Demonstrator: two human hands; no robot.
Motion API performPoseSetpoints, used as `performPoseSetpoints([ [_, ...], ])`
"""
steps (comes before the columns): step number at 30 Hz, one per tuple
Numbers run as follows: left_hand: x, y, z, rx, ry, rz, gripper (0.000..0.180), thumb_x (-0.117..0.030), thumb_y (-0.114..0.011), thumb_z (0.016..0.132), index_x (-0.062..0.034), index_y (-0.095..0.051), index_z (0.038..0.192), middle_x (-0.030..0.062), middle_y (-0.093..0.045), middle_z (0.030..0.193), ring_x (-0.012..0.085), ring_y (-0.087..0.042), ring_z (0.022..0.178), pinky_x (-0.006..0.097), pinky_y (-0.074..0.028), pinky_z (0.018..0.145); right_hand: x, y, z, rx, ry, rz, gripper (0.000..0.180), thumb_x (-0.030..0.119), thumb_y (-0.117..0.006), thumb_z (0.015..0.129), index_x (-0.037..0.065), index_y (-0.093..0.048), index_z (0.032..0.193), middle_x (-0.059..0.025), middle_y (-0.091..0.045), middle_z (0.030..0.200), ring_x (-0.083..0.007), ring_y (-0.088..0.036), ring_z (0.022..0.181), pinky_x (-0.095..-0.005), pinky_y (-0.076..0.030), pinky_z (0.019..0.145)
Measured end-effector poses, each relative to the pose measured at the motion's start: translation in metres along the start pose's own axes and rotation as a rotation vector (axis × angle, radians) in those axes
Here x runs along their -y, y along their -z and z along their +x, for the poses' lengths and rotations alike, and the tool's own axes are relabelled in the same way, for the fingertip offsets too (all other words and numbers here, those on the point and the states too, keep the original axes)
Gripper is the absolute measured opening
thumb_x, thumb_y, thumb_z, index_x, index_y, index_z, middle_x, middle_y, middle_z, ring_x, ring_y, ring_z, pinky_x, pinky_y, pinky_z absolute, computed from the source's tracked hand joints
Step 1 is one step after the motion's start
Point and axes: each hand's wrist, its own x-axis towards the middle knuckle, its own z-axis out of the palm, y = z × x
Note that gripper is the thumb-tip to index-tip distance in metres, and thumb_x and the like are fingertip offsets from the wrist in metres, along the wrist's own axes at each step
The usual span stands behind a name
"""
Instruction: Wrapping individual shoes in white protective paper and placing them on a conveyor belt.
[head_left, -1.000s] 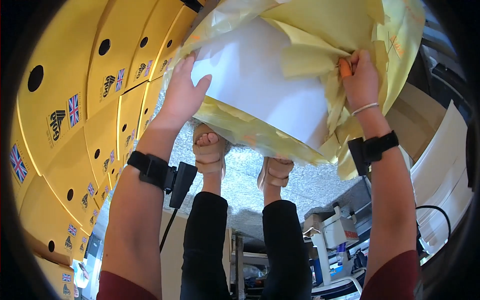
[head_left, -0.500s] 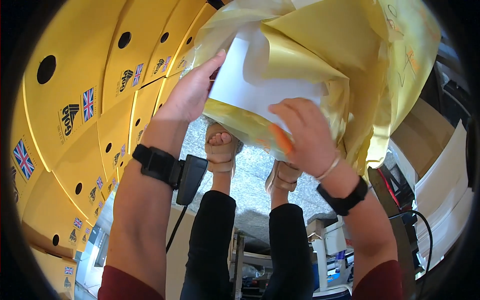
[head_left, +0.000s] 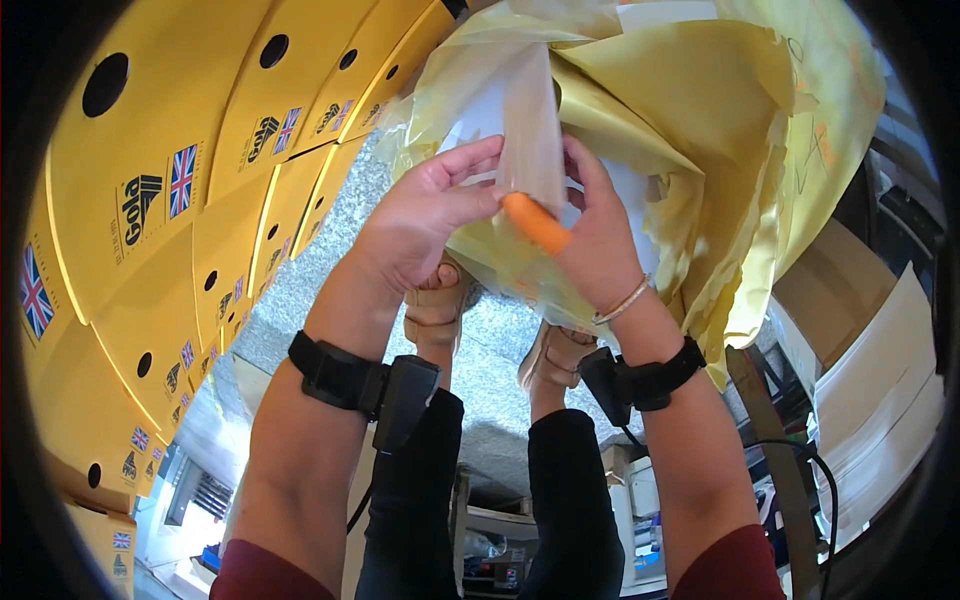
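Note:
A flat, narrow, beige strip, slightly see-through, stands between my hands; its exact kind does not show. My left hand grips its left edge, fingers closed with the thumb at its lower end. My right hand holds the right edge, and an orange finger cot covers its thumb, which presses the strip's lower end. Behind the strip lies a large, crumpled yellow plastic bag, spread open. White sheets inside it are partly hidden by my hands and the strip.
Yellow cartons with round holes are stacked along the left. Brown and white cardboard sheets lean at the right beside a black cable. My sandalled feet stand on the grey floor below the bag.
My right hand has moved up toward my left hand, and the beige strip now shows between them. My left hand has shifted right and down from the white sheet's edge.

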Motion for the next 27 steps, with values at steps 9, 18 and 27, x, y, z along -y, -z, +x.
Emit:
performPoseSetpoints([
  [9,0.010,-0.014,-0.008,-0.030,-0.108,0.029,0.063,-0.003,-0.066,0.082,0.0007,-0.037,0.137,0.0091,-0.049,0.131,0.0170,-0.048,0.118,0.030,-0.040,0.099,-0.004,0.021,-0.004,-0.007,-0.211,0.484,0.035,0.020,-0.064,0.087,0.004,-0.057,0.117,0.0003,-0.060,0.110,-0.0094,-0.055,0.099,-0.0252,-0.043,0.086],
  [18,0.017,-0.019,-0.006,-0.082,-0.183,0.101,0.064,-0.002,-0.066,0.080,-0.0002,-0.037,0.137,0.0133,-0.054,0.123,0.0175,-0.052,0.112,0.032,-0.044,0.094,-0.012,0.027,0.000,-0.060,-0.350,0.657,0.036,0.020,-0.065,0.086,0.006,-0.057,0.117,0.0012,-0.059,0.111,-0.0091,-0.053,0.102,-0.0268,-0.042,0.087],
  [27,0.028,-0.055,-0.021,-0.432,-0.692,1.190,0.058,-0.017,-0.076,0.069,-0.0031,-0.050,0.119,0.0157,-0.051,0.109,0.0330,-0.046,0.109,0.041,-0.039,0.094,-0.008,0.027,0.010,-0.068,-0.501,0.775,0.036,0.021,-0.067,0.082,0.007,-0.058,0.114,-0.0003,-0.060,0.106,-0.0119,-0.055,0.097,-0.0274,-0.043,0.083],
])
